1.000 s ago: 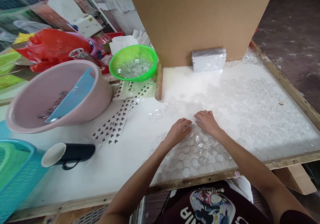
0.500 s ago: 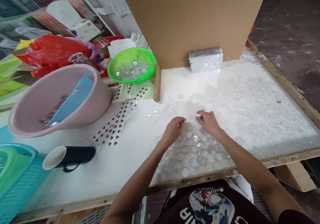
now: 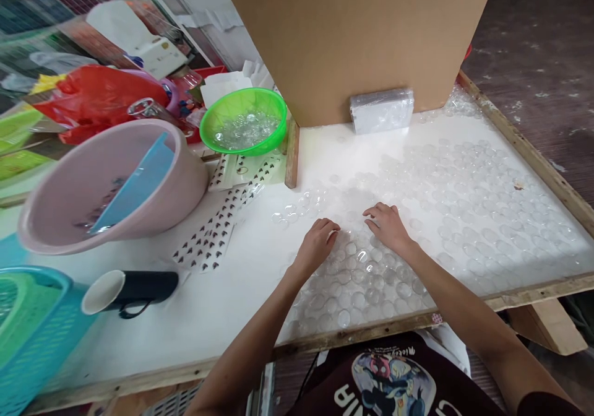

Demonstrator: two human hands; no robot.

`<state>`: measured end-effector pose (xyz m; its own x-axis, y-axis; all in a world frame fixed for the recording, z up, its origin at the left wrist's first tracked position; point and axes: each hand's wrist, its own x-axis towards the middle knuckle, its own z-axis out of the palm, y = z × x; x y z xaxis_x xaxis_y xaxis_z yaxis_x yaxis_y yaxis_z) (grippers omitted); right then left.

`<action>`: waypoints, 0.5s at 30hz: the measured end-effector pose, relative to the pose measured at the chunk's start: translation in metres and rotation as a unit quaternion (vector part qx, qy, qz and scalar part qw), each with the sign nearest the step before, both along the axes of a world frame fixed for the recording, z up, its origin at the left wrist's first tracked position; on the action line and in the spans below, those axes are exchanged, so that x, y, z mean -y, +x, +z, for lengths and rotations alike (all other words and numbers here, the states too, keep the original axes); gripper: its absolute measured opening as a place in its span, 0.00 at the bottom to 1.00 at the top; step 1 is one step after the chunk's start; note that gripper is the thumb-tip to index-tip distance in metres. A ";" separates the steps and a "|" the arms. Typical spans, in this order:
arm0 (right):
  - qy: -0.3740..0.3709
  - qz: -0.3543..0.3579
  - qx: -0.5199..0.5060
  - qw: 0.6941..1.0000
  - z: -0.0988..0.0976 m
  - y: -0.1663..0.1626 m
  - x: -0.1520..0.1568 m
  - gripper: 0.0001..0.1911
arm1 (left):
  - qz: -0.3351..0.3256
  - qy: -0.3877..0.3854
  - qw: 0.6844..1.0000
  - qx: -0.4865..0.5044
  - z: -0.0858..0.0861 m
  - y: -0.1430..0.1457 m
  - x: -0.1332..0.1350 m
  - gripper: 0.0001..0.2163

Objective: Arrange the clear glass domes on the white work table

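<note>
Several clear glass domes (image 3: 464,187) lie spread flat over a white board (image 3: 260,267) with a wooden rim. My left hand (image 3: 317,244) rests among the domes near the board's middle, its fingers curled in with the tips pressed together on the domes. My right hand (image 3: 387,225) is just to its right, fingers bent and tips touching the domes. What either hand pinches, if anything, is too small to make out.
A big cardboard box (image 3: 362,32) stands at the back with a wrapped white packet (image 3: 381,111) against it. A green bowl (image 3: 245,121) of domes, a pink basin (image 3: 111,187), printed sticker sheets (image 3: 218,224), a black mug (image 3: 132,289) and a blue basket (image 3: 28,329) sit to the left.
Both hands have shifted slightly away from me and apart over the domes. The left hand's fingers have curled in more tightly.
</note>
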<state>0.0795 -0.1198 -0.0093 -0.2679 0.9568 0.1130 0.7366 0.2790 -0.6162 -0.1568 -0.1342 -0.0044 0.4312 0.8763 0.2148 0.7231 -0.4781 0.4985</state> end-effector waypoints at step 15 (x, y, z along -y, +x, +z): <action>0.026 0.078 0.025 0.996 0.006 -0.014 0.009 0.10 | 0.019 -0.029 0.999 -0.002 0.000 -0.004 -0.007 0.09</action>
